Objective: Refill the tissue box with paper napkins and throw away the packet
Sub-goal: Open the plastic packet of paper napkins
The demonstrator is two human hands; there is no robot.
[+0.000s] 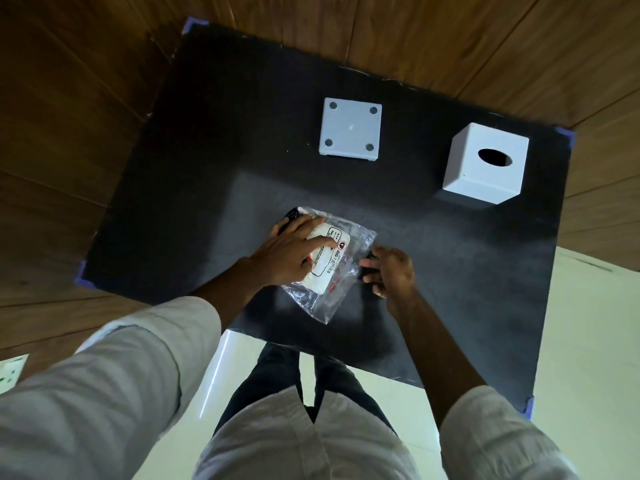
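Note:
A clear plastic packet of white napkins (330,271) with a printed label lies on the black table mat (207,168) near its front edge. My left hand (294,251) rests flat on the packet's left part, fingers spread over it. Just right of the packet, my right hand (389,271) has its fingers curled and touching the packet's right edge. The white cube tissue box cover (485,164) with an oval slot stands at the back right. Its white square base plate (349,131) lies at the back centre, with round feet at its corners.
The black mat covers a table with blue tape at its corners (81,277). Wooden wall panels (69,133) surround the back and left. Pale floor tiles (588,341) show at the right and below, where my legs stand.

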